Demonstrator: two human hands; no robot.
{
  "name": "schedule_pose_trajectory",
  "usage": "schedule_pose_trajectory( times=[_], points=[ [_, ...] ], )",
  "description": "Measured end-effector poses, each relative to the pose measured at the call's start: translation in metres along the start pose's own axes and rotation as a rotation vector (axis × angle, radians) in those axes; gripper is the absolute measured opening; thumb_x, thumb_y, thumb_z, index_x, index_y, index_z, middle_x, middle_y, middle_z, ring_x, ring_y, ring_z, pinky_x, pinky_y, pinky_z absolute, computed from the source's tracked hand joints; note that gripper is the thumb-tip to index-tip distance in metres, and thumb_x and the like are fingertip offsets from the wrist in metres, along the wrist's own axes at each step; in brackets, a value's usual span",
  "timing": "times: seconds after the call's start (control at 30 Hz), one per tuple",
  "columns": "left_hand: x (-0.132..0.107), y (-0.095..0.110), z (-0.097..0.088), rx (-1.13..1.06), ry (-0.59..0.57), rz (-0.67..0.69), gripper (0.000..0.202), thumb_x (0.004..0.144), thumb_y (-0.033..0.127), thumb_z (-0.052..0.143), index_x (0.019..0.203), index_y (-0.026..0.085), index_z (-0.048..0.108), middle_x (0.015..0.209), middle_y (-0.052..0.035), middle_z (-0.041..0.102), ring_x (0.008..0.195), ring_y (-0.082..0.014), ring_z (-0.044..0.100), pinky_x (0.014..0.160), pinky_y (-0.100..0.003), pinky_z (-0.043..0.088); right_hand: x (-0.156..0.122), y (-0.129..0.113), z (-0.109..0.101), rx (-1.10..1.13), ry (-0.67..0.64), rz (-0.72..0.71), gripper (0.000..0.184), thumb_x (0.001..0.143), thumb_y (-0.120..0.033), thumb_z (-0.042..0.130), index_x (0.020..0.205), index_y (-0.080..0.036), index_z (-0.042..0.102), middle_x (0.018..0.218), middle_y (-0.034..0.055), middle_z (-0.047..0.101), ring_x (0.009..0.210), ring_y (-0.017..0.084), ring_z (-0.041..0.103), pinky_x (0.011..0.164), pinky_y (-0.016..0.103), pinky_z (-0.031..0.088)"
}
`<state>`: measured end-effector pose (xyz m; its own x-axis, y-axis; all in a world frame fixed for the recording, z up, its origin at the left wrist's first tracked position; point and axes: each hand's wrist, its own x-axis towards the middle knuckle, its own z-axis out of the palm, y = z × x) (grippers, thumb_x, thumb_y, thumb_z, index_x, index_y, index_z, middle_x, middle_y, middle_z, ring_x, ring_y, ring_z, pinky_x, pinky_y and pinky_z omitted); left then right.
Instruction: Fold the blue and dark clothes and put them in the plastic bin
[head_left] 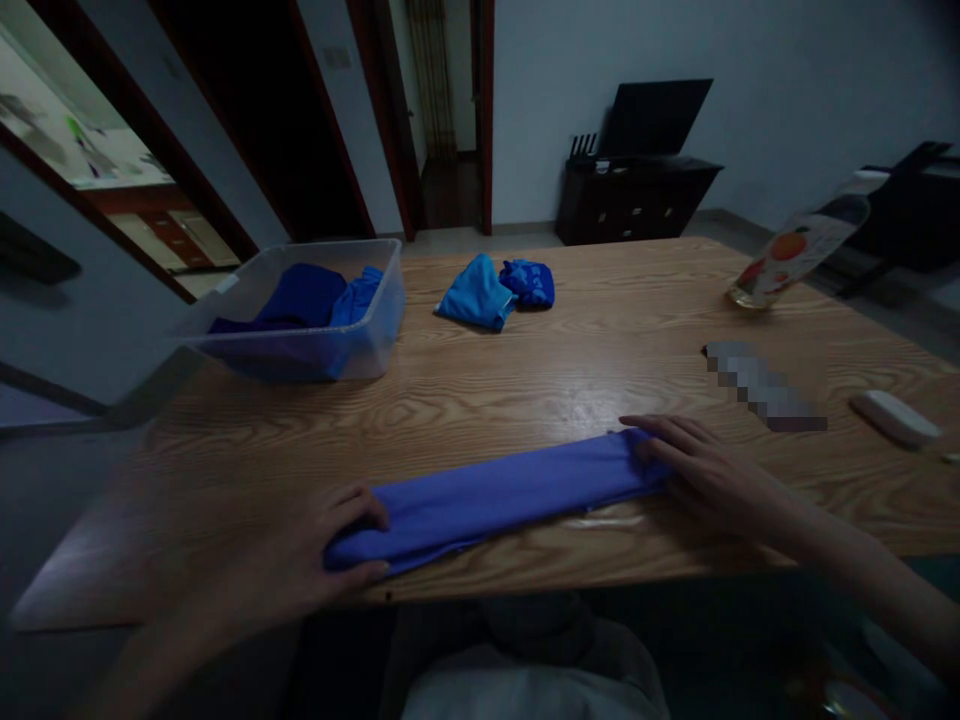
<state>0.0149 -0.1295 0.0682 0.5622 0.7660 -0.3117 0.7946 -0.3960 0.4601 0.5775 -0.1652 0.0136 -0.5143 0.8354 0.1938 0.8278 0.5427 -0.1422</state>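
A blue-violet cloth (510, 488), folded into a long narrow strip, lies across the front of the wooden table. At its left end my left hand (322, 545) grips the fabric, thumb below and fingers above. My right hand (686, 455) is at the other end, its thumb and fingers closed on the cloth and the index finger stretched past the far edge. The strip looks flat and slightly slanted, higher at the right. Its underside is hidden.
A clear plastic bin (386, 325) with blue cloths stands back left. Two folded blue cloths, one lighter (478, 293) and one patterned (529, 284), lie at the back middle. To the right are a drink bottle (802, 245), a pixelated object (761, 385) and a white case (896, 417).
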Motion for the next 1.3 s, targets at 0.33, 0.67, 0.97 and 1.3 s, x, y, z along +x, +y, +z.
schedule_pose_trajectory(
  times=[0.33,0.67,0.97,1.3],
  points=[
    [0.049,0.009,-0.001,0.026,0.026,0.109,0.043,0.101,0.056,0.067,0.135,0.031,0.07,0.134,-0.008,0.068,0.124,-0.0296,0.064,0.109,-0.043,0.05,0.025,0.0,-0.015,0.089,-0.021,0.201,0.044,0.1,-0.057,0.064,0.126,-0.022,0.071,0.122,0.0143,0.077,0.116,0.036,0.072,0.111,0.06,0.052],
    [0.091,0.041,-0.003,0.044,0.02,0.217,0.036,0.108,0.049,0.059,0.137,0.03,0.07,0.132,-0.0062,0.072,0.123,-0.028,0.066,0.107,-0.042,0.052,0.05,0.049,-0.06,0.437,-0.083,0.413,0.052,0.096,-0.068,0.068,0.117,-0.021,0.075,0.109,0.0121,0.075,0.094,0.03,0.071,0.08,0.041,0.057],
    [0.093,0.055,0.008,0.167,0.225,0.41,0.027,0.11,0.031,0.056,0.131,0.031,0.073,0.14,-0.0067,0.067,0.134,-0.0272,0.058,0.121,-0.048,0.044,0.121,0.0,-0.125,0.388,0.345,0.398,0.058,0.091,-0.056,0.079,0.134,-0.019,0.066,0.118,0.0118,0.072,0.095,0.024,0.067,0.071,0.033,0.055],
    [0.053,0.032,0.016,-0.331,0.251,0.061,0.05,0.113,0.059,0.037,0.137,0.03,0.071,0.134,-0.0059,0.077,0.121,-0.0261,0.073,0.104,-0.041,0.06,0.204,-0.186,-0.063,0.11,0.201,-0.094,0.036,0.105,-0.026,0.052,0.14,-0.021,0.057,0.135,0.0123,0.068,0.105,0.031,0.073,0.08,0.044,0.062]
  ],
)
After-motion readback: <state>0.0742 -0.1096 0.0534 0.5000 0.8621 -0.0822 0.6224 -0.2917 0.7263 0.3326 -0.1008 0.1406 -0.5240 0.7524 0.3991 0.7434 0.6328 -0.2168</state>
